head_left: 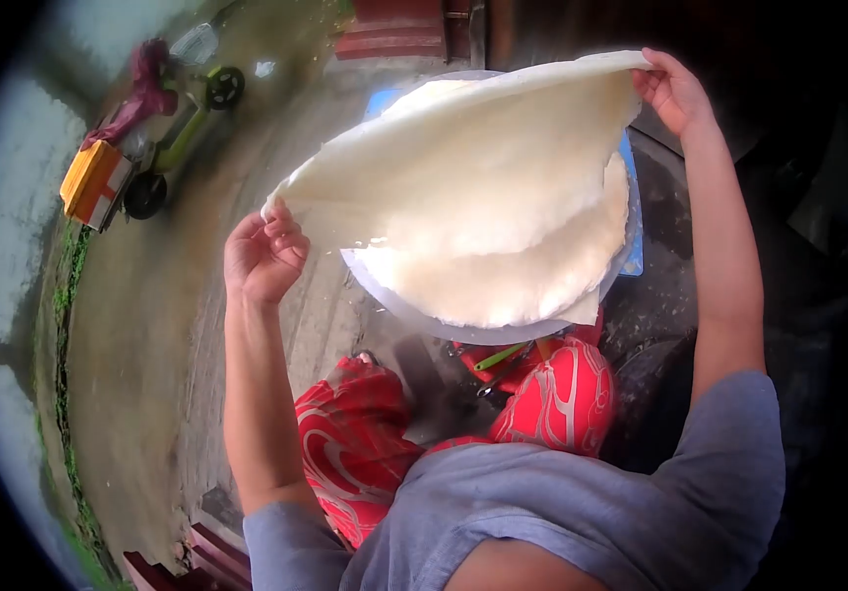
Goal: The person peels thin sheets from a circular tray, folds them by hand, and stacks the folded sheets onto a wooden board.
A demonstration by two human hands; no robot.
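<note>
A large, thin, cream-coloured sheet, like a round of dough or rice wrapper (463, 167), hangs stretched between my two hands. My left hand (268, 251) pinches its left corner, fingers closed. At the upper right, my right hand (675, 91) is closed on the opposite corner. Below the raised sheet lie more pale sheets (503, 286) with ragged edges, on a round whitish tray (414, 320). The raised sheet hides much of the tray and the stack.
Blue edges of a support (633, 207) show beside the tray. Below it is a red item with a green-handled tool (500, 357). A green scooter (183, 138) and an orange-and-white box (97, 182) stand at the left. Dark red wooden pieces (212, 561) lie at the lower left.
</note>
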